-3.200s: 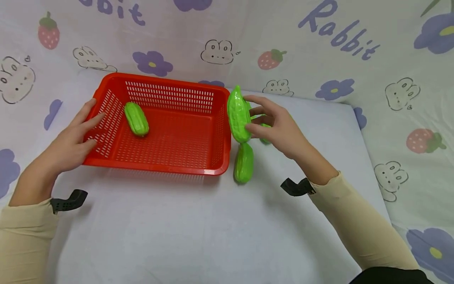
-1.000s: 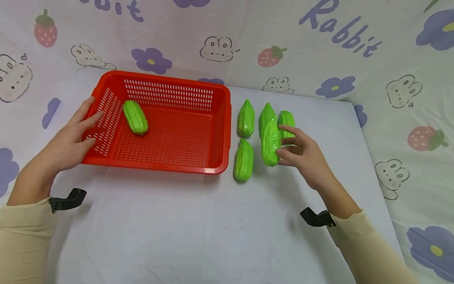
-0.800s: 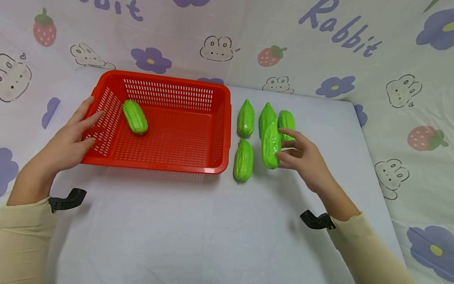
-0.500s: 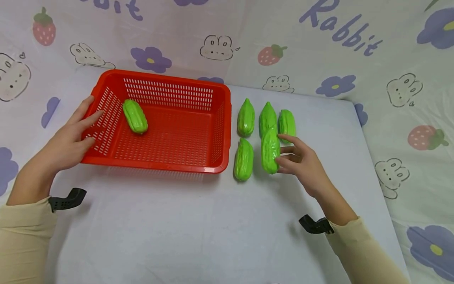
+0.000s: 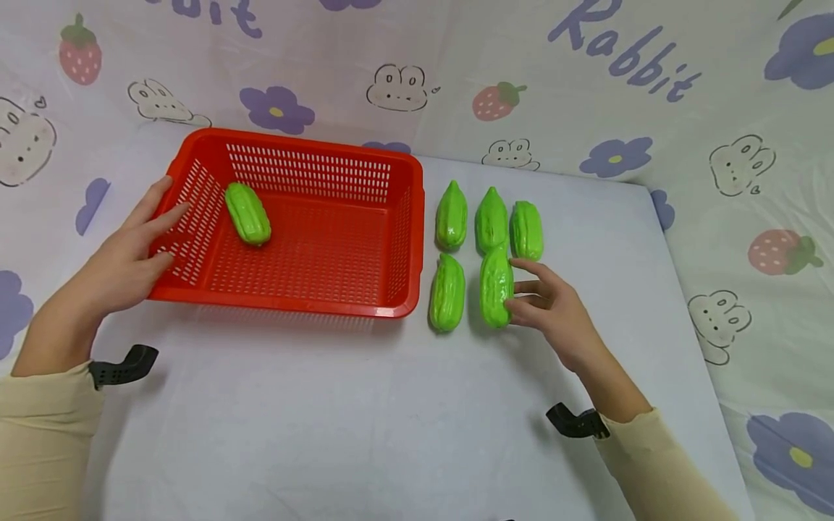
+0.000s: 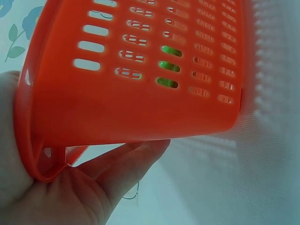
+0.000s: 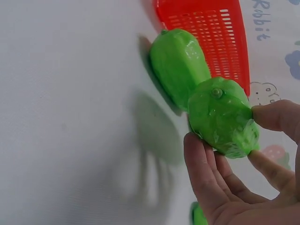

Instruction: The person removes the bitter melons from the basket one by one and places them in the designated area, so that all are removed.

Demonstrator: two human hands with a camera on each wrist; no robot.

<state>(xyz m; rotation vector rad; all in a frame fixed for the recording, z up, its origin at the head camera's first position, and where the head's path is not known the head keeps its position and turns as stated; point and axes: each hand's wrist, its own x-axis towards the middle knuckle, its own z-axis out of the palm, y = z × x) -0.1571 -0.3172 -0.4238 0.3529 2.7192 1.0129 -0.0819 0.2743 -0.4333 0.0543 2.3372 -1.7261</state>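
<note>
My right hand (image 5: 554, 311) pinches a glossy green bitter melon (image 5: 496, 289) between thumb and fingers. In the right wrist view that melon (image 7: 220, 115) shows its stubby end, with a shadow of melon and hand on the white surface beside it. Another bitter melon (image 5: 447, 293) lies just left of it. Behind these, three more sit in a row: a left one (image 5: 452, 217), a middle one (image 5: 491, 219) and a right one (image 5: 527, 231). My left hand (image 5: 127, 257) grips the left end of a red plastic basket (image 5: 280, 302), its rim in the crook of the hand.
One bitter melon (image 5: 249, 214) lies inside the basket near its left wall. Everything stands on a white table (image 5: 313, 427). Behind it hangs a cloth (image 5: 443, 43) printed with rabbits, strawberries and purple flowers.
Over the last second my right hand has brought its melon down and toward me, uncovering more of the middle back melon. Some 3 seconds ago this hand held a melon at the basket's right rim.
</note>
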